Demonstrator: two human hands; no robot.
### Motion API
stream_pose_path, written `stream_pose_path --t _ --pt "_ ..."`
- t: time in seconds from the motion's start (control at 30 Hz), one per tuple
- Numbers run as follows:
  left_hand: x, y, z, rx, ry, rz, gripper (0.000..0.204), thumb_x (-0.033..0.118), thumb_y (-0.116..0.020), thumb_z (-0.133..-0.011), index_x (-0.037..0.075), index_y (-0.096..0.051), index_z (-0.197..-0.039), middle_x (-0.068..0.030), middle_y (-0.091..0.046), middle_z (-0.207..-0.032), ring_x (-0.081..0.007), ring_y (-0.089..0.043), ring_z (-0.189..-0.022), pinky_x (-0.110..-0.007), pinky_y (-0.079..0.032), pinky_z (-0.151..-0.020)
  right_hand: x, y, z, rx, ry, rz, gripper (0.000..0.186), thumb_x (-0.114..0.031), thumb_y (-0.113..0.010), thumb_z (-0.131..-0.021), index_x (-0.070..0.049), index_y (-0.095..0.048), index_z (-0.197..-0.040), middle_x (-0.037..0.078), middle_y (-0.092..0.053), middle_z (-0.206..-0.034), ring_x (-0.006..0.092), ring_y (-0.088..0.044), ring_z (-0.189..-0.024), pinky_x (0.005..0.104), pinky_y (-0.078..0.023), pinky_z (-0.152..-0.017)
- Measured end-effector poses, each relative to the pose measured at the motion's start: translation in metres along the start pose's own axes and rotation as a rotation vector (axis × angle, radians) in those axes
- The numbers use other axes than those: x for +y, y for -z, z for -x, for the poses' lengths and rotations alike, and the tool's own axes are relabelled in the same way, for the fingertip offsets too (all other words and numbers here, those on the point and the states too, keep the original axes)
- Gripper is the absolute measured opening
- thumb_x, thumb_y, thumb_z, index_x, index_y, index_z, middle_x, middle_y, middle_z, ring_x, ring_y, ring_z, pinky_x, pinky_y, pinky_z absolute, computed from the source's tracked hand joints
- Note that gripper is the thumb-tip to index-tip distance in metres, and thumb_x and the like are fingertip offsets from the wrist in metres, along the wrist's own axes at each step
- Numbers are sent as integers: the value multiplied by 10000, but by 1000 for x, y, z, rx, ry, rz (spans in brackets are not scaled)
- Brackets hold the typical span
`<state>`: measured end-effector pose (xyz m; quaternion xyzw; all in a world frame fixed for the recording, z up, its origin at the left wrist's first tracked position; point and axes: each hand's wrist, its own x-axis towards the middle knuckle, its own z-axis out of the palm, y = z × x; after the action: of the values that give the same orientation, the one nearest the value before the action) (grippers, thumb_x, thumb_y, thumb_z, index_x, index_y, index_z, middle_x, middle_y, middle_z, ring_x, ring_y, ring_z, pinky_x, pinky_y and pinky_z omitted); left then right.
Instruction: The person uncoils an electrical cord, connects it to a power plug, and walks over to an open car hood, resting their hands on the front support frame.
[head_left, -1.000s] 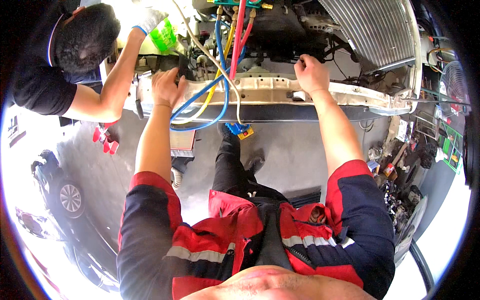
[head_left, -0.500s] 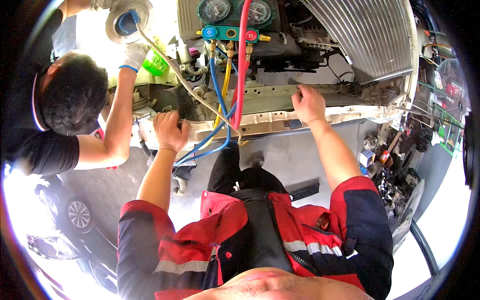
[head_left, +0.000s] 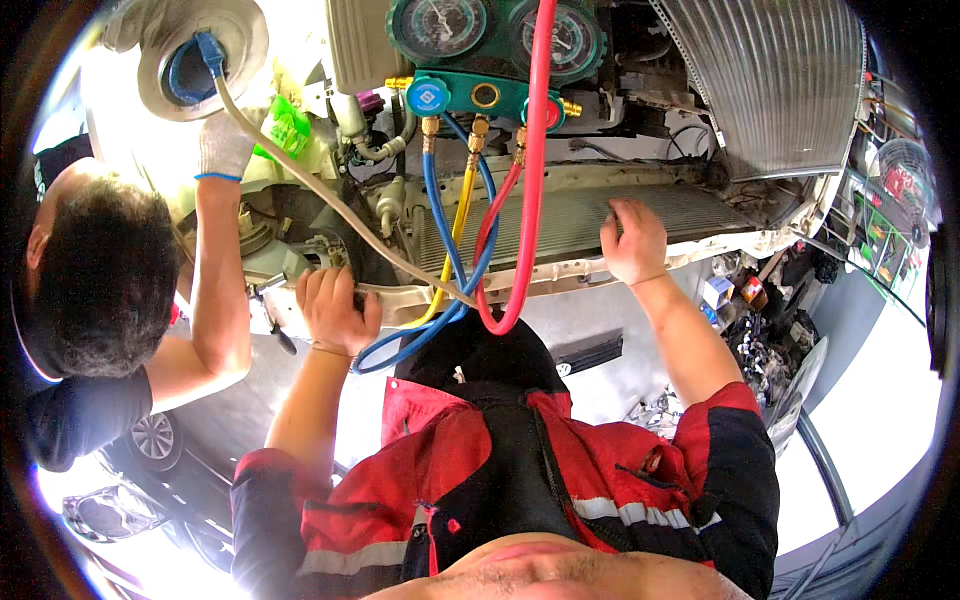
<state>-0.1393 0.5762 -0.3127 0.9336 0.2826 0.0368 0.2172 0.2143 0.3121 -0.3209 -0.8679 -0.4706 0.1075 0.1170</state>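
Note:
My left hand (head_left: pixel 338 314) rests on the car's pale front crossbeam (head_left: pixel 405 300), its fingers bent over the edge and the thumb to the right. Farther right, my right hand (head_left: pixel 636 243) is at the same beam, beside the finned radiator (head_left: pixel 570 222). Its fingers are loosely bent, the thumb stands apart, and nothing shows in it. Between my hands hang a thick red hose (head_left: pixel 530 230), a blue hose (head_left: pixel 436 205) and a yellow hose (head_left: pixel 463 205). Above them is a teal manifold gauge set (head_left: pixel 470 95) with two dials and a blue and a red knob.
A co-worker in dark clothes leans in from the left; their gloved hand (head_left: pixel 226 148) is by a bright green object (head_left: pixel 287 128). A beige hose (head_left: pixel 300 180) runs from a round metal plate (head_left: pixel 160 85). At the right are a finned panel (head_left: pixel 775 100), a fan (head_left: pixel 903 185) and piled parts.
My view has come closer to the engine bay, so the gauge set looks larger. The co-worker's head has shifted left and lower. My right hand sits slightly farther over the radiator; my left stays on the beam.

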Motion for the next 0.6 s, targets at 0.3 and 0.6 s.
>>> stream_pose_path --t 0.3,0.6 --pt "0 1 2 -81 14 -15 440 290 -628 -756 -54 -611 -1031 -208 -634 -994 -384 -572 -946 -504 -384 -968 5 -1 5 -23 -12 33 199 -134 -622 -783 -48 -655 -960 151 -661 -858 353 -636 -767 466 -528 -664" --pt "-4 -5 6 10 -41 32 432 283 -623 -764 -57 -603 -1029 -211 -627 -980 -387 -575 -918 -515 -397 -935 -1 2 2 -13 -20 18 192 -134 -609 -790 -51 -659 -955 157 -669 -847 355 -645 -751 468 -533 -679"
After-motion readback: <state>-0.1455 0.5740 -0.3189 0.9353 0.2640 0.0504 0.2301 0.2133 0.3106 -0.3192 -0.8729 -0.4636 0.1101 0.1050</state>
